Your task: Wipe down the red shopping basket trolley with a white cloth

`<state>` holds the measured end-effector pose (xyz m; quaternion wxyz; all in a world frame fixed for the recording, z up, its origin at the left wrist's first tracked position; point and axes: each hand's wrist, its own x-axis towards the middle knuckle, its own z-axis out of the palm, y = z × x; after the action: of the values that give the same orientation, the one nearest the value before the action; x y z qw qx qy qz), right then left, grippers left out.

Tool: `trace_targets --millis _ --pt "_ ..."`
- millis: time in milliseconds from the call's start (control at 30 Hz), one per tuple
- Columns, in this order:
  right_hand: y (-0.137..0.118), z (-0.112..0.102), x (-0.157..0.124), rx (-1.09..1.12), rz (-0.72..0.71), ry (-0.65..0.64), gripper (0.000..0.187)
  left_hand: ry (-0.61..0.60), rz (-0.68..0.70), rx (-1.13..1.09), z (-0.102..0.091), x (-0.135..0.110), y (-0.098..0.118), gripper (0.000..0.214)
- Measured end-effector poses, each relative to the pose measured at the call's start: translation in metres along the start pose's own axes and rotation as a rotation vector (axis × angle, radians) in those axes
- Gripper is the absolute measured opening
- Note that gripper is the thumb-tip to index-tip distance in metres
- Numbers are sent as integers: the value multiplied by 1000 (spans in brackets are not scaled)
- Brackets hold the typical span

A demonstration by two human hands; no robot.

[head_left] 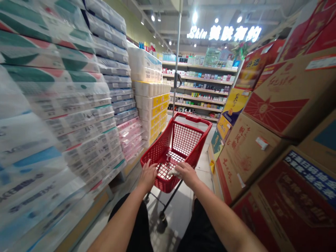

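A red plastic shopping cart [187,136] stands right in front of me, its low end towards me and its handle at the far end. My left hand [148,174] is on the near left corner of its rim, with the fingers curled over the edge. At the near right part of the rim is my right hand [186,172]. Its fingers are closed around a crumpled white piece of cloth or tissue [173,172] and rest at the cart's edge. Through the basket's grid the pale floor shows.
Stacked packs of tissue paper [84,115] line the left side, with toilet roll packs [152,108] further on. Cardboard cartons [244,147] are piled along the right. A thin metal pole [178,45] rises beyond the cart. Cosmetics shelves [202,80] span the back.
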<state>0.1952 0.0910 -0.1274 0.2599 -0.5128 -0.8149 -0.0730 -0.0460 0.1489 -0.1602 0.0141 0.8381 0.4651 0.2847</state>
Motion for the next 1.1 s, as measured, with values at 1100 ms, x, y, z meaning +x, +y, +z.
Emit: trace_targets --millis 1100 --pt "-62 38 -14 -134 33 162 15 94 190 11 2 -47 24 27"
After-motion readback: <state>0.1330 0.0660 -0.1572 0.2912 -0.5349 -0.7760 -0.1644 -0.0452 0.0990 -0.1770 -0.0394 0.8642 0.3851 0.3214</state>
